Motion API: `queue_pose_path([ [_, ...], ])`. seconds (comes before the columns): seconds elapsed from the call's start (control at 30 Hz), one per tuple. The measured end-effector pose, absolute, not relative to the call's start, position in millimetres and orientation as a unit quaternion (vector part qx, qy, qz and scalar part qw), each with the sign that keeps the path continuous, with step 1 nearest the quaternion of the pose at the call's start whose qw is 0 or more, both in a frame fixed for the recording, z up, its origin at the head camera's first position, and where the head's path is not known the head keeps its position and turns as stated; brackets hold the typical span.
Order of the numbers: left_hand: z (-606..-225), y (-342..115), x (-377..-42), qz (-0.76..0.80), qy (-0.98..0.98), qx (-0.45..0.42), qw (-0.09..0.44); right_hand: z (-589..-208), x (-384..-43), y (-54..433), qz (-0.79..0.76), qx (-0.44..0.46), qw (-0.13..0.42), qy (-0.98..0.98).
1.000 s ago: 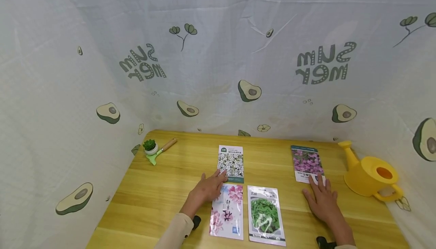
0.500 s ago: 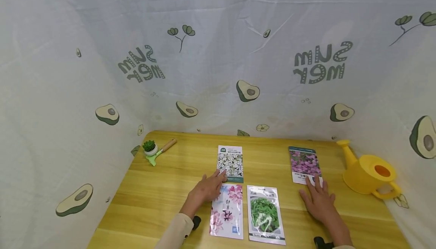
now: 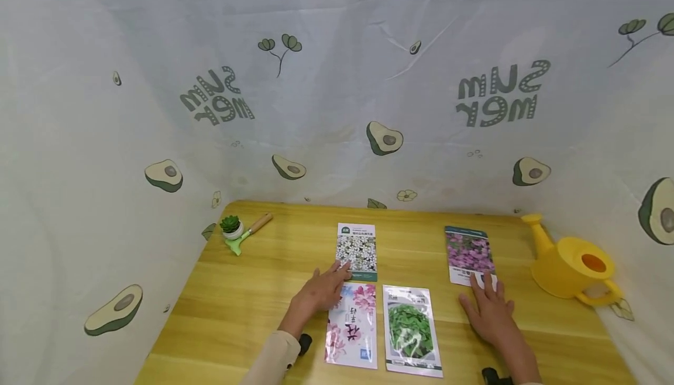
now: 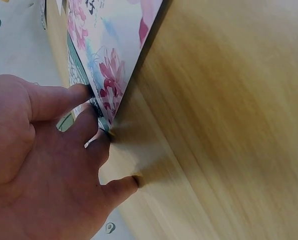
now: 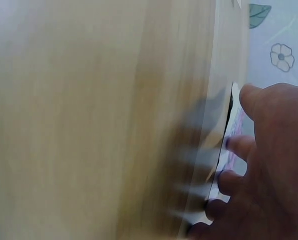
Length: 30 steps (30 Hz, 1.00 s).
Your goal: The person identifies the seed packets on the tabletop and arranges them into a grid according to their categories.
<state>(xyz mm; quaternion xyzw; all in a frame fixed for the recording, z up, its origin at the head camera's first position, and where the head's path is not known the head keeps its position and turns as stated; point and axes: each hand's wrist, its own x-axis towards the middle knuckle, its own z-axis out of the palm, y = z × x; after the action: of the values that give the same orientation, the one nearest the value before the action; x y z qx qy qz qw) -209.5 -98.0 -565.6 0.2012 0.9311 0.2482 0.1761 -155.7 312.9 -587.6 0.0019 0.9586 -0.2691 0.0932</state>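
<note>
In the head view my left hand (image 3: 319, 291) rests with its fingertips on the lower left edge of a white-flower seed packet (image 3: 356, 251). Close beside it lies a pink-flower seed packet (image 3: 351, 326), its corner near those fingers in the left wrist view. My right hand (image 3: 492, 315) has fairly straight, spread fingers touching the bottom edge of a purple-flower seed packet (image 3: 470, 255), which lies flat. Between the hands is a seed packet with green leaves (image 3: 412, 329). In the right wrist view the purple packet (image 5: 232, 159) is mostly hidden by the hand.
A yellow watering can (image 3: 568, 268) stands at the table's right side. At the far left corner are a small potted succulent (image 3: 231, 227) and a green garden hand tool with a wooden handle (image 3: 258, 224). A printed white cloth (image 3: 337, 98) hangs behind the wooden table (image 3: 237, 315).
The purple-flower packet has slid slightly left, away from the watering can, with my right hand moving along. My left hand and the other packets have stayed in place.
</note>
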Motion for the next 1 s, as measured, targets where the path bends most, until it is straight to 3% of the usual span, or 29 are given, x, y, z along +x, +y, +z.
queue_pose_path([
  [0.7,-560,-97,-208,0.251,0.928,0.21,0.178,-584,-148,294,-0.276,-0.015,0.083,0.957],
  [1.0,-560,-98,-207,0.252,0.929,0.202,0.182,-581,-150,286,-0.274,-0.008,0.105,0.956],
])
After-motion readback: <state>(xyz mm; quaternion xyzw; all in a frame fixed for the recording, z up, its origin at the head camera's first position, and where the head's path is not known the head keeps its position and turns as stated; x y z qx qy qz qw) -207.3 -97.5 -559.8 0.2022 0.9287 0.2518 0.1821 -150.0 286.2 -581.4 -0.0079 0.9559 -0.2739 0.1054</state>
